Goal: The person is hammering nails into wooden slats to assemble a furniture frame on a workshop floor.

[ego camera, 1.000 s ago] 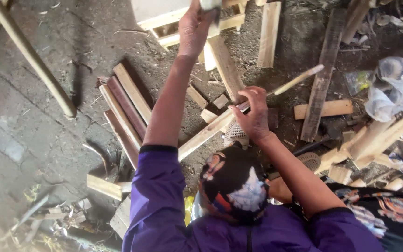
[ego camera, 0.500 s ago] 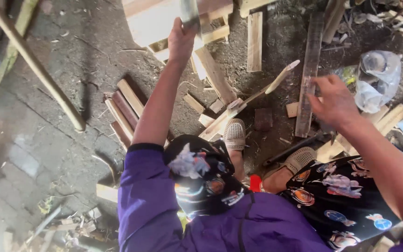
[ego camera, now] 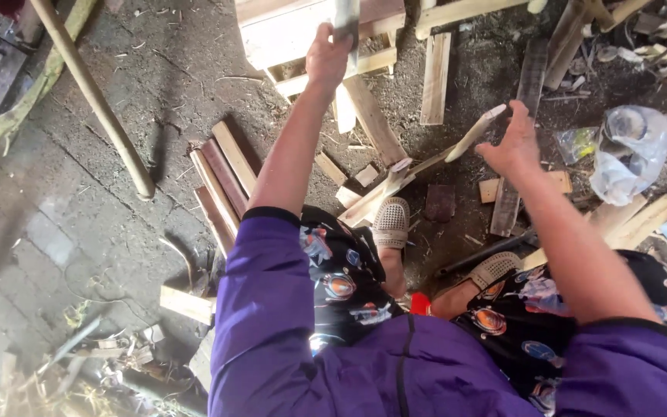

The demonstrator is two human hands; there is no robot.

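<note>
Over scrap-strewn ground, left hand (ego camera: 327,55) grips a blade (ego camera: 346,23); right hand (ego camera: 512,145) spread open.

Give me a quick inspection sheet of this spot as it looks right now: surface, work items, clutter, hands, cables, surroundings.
Surface: dark dirt ground, littered with chips and splinters.
Job's things: grey blade-like tool raised in the left hand; a long pale wood strip slants up toward the right hand, which is open at its upper end.
Clutter: stacked wood slats, loose planks, small offcuts, crumpled plastic bags.
Hands: left closed on the tool; right open, fingers spread.
Cables: nothing seen.
Surroundings: leaning bamboo pole, pale wooden frame at top, brick paving at left; sandalled feet by the strip.
</note>
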